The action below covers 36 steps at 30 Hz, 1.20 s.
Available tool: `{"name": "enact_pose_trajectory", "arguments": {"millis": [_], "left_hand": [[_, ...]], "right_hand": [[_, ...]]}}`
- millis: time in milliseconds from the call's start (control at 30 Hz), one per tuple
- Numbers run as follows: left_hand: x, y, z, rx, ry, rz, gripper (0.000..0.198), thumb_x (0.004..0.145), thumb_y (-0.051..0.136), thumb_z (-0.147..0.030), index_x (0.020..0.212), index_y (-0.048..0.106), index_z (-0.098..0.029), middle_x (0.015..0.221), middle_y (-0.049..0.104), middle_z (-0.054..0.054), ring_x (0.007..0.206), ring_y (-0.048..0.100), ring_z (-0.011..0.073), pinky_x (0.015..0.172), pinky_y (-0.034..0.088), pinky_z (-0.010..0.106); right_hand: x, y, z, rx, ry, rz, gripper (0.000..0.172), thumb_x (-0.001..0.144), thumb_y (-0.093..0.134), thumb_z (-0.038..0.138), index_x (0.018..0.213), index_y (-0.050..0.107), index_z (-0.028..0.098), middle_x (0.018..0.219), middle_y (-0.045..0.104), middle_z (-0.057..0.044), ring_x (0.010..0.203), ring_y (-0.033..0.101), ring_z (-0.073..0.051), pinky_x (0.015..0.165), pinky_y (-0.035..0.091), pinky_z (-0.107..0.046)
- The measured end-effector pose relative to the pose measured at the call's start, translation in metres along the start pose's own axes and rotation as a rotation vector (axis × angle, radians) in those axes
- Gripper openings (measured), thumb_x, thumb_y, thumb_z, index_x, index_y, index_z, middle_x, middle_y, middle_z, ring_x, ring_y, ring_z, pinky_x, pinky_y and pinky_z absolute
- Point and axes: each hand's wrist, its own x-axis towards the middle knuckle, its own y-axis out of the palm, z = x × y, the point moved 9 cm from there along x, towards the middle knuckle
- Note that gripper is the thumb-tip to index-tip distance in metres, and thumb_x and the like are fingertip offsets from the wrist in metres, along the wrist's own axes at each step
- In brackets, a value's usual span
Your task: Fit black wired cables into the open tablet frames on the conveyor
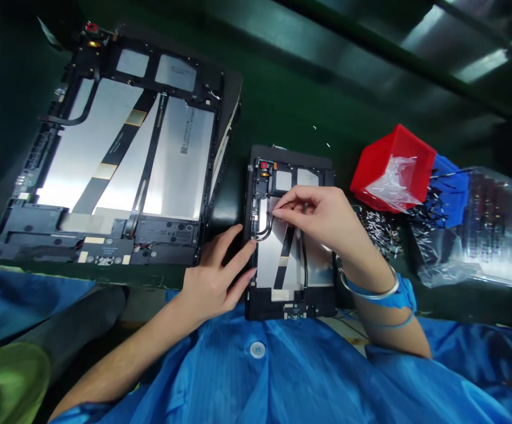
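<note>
The dark green bench (282, 115) spans the work area, with reflective metal panelling (454, 53) beyond its far right edge and a co-worker's blue sleeve (463, 359) at the near right. A stack of open assemblies (182, 171) occupies the left of the bench. The open device (264, 277) lies flat, face of components upward, at the near edge in front of the wearer. To its right stand a clear plastic tray (503, 229), a red bin (419, 150) with clear film inside, a blue bin (456, 191) and a pile of small strips (377, 232). The left hand (207, 282) is unclenched, fingertips braced against the device's left edge. The right hand (317, 215) holds thumb and forefinger close together at the thin black cable (268, 231); whether they close on it cannot be told. The step in hand appears to be cable handling; the next move probably calls for light fingertip pressure and a steadied frame.
</note>
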Motion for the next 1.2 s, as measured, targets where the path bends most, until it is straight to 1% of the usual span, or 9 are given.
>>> {"name": "enact_pose_trajectory", "arguments": {"millis": [133,267,467,567,767,900,1000,1067,1200], "left_hand": [[-0.002,0.004,0.001,0.029,0.001,0.028,0.034,0.093,0.05,-0.027,0.124,0.057,-0.014,0.128,0.056,0.021,0.111,0.061,0.0311,0.089,0.055,0.043],[0.005,0.002,-0.002,0.027,0.0,0.036,0.035,0.091,0.053,-0.031,0.12,0.059,-0.012,0.134,0.051,0.023,0.12,0.054,0.0359,0.093,0.051,0.048],[0.015,0.01,-0.009,0.008,0.072,0.134,0.044,0.092,0.051,-0.032,0.131,0.054,-0.011,0.144,0.04,0.026,0.131,0.043,0.0399,0.097,0.045,0.052],[0.015,0.012,-0.008,0.045,0.072,0.174,0.044,0.093,0.051,-0.034,0.131,0.054,-0.01,0.143,0.041,0.028,0.132,0.042,0.0404,0.095,0.045,0.051],[0.014,0.011,-0.009,0.083,0.078,0.166,0.045,0.095,0.048,-0.037,0.131,0.054,-0.011,0.145,0.043,0.024,0.133,0.043,0.0374,0.096,0.043,0.046],[0.018,0.012,-0.015,0.14,0.184,0.191,0.046,0.098,0.041,-0.039,0.129,0.054,-0.008,0.141,0.053,0.019,0.136,0.041,0.0327,0.104,0.036,0.044],[0.022,0.015,-0.018,0.132,0.264,0.238,0.046,0.1,0.038,-0.037,0.126,0.057,-0.005,0.137,0.057,0.017,0.134,0.045,0.0308,0.105,0.034,0.044],[0.024,0.016,-0.018,0.129,0.288,0.254,0.046,0.1,0.037,-0.037,0.124,0.059,-0.004,0.134,0.059,0.018,0.131,0.049,0.0313,0.102,0.036,0.044],[0.024,0.019,-0.015,0.122,0.288,0.262,0.045,0.098,0.038,-0.037,0.126,0.06,-0.008,0.136,0.058,0.017,0.131,0.049,0.0315,0.1,0.037,0.044]], "right_hand": [[0.01,0.004,-0.002,0.016,0.02,0.078,0.01,0.073,0.071,0.024,0.071,0.068,0.015,0.057,0.058,0.003,0.052,0.05,-0.008,0.054,0.037,-0.025],[0.014,0.008,-0.002,-0.002,0.045,0.139,0.01,0.073,0.071,0.023,0.07,0.065,0.016,0.056,0.059,0.003,0.052,0.051,-0.009,0.053,0.038,-0.025],[0.016,0.007,-0.001,-0.099,0.032,0.124,0.009,0.074,0.071,0.021,0.07,0.066,0.016,0.055,0.057,0.004,0.052,0.05,-0.009,0.056,0.035,-0.027],[0.016,0.008,-0.002,-0.099,0.03,0.116,0.01,0.074,0.072,0.022,0.07,0.066,0.016,0.054,0.057,0.004,0.053,0.049,-0.009,0.057,0.034,-0.028],[0.016,0.007,-0.003,-0.127,0.024,0.092,0.012,0.075,0.072,0.026,0.07,0.066,0.017,0.054,0.056,0.004,0.054,0.049,-0.01,0.058,0.032,-0.027],[0.016,0.006,0.0,-0.177,0.019,0.068,0.009,0.076,0.071,0.024,0.071,0.066,0.018,0.055,0.057,0.004,0.055,0.049,-0.01,0.057,0.032,-0.027],[0.013,0.007,0.004,-0.233,0.004,0.055,0.007,0.077,0.069,0.022,0.072,0.066,0.018,0.056,0.057,0.003,0.057,0.05,-0.011,0.058,0.032,-0.027],[0.006,0.003,0.008,-0.308,-0.019,-0.005,0.003,0.079,0.067,0.022,0.079,0.068,0.019,0.059,0.058,0.003,0.059,0.052,-0.012,0.059,0.033,-0.027],[-0.025,-0.009,0.024,-0.573,-0.173,-0.222,0.02,0.091,0.054,0.026,0.102,0.07,0.021,0.069,0.064,-0.003,0.067,0.055,-0.016,0.062,0.037,-0.03]]}}
